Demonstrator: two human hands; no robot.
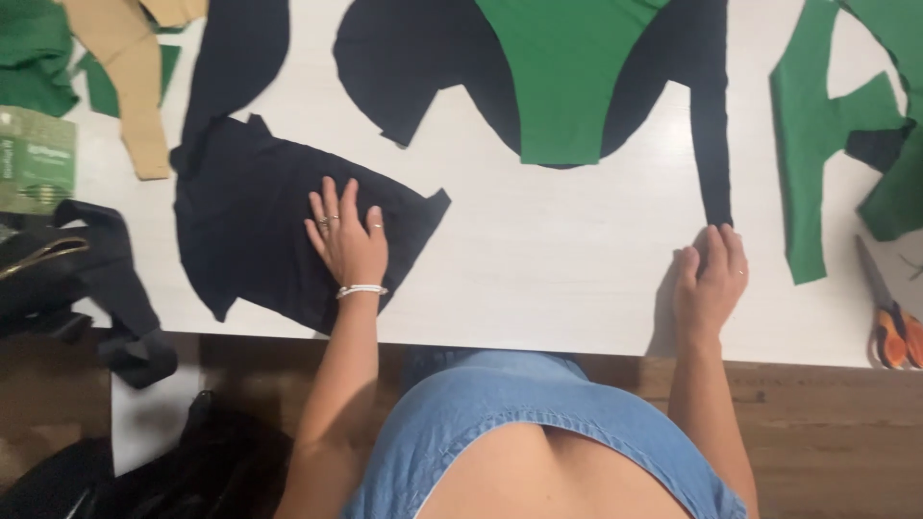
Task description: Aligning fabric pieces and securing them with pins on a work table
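- Pressing flat, fingers spread: left hand [346, 240] on black fabric piece [260, 226], table [538, 259] left side.
- Right hand [710, 279] fingertips pinch black strip [713, 163] end.
- Orange scissors [889, 312] far right.

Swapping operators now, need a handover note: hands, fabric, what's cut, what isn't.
Left hand: flat, fingers spread, pressing on the black piece near the table front edge.
Right hand: fingertips on the lower end of the black strip; grip unclear.
Green panel lies on black fabric at the far edge.
Scissors lie unheld, far right.
Done: several pieces already cut out.
Left: cannot tell from this view.
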